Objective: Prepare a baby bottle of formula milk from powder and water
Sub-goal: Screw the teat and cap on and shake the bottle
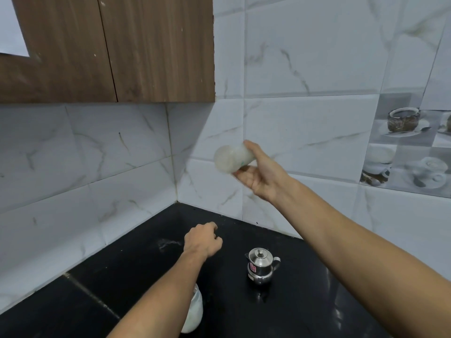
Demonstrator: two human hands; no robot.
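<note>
Shaking the formula to mix it.
The right hand (262, 175) has its grip wrapped around the cloudy, milky plastic baby bottle (233, 158), held sideways above the black counter (151, 259); keep it firm and sealed. The left hand (202, 240) hovers loosely curled, holding nothing.

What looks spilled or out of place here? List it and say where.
A pale smear, possibly spilled powder or water, marks the black counter just left of the left hand. The bottle, blurred, lies sideways in the right hand, up by the wall. The steel pot stands upright, lid on.
</note>
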